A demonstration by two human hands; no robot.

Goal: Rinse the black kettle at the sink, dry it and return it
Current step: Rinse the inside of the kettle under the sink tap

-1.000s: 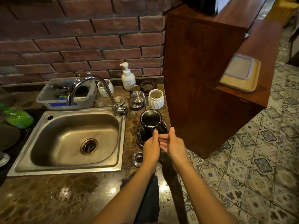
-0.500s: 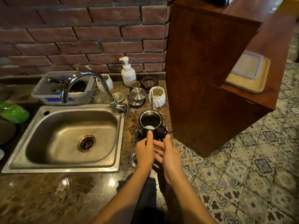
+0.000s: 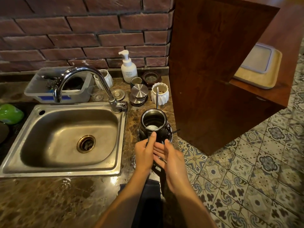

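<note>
- Head view: the kettle (image 3: 154, 127) stands upright on the counter (image 3: 49, 199), just right of the sink (image 3: 65, 139) and close to the counter's right edge; its lid is off and I can see down into the shiny inside; its thin spout points away from me toward a white ribbed cup (image 3: 160, 96)
- My left hand (image 3: 144, 155) is at the kettle's near side, fingers curled around what looks like the handle, thumb pointing up against the black body; whether the grip is tight I cannot tell
- My right hand (image 3: 171, 160) is just beside the left, palm turned toward it, fingers loosely spread and holding nothing; its fingertips reach the kettle's lower side
- The sink is bare, with a brass-coloured drain (image 3: 86, 143); the tap (image 3: 82, 83) arches over its back left part; no water runs
- Behind the kettle sit a steel lid (image 3: 139, 92), a soap pump bottle (image 3: 129, 69) and a clear tub (image 3: 59, 86) by the brick wall (image 3: 82, 30)
- A dark cloth (image 3: 148, 203) lies at the counter's near edge between my forearms; a wooden cabinet (image 3: 213, 71) stands to the right
</note>
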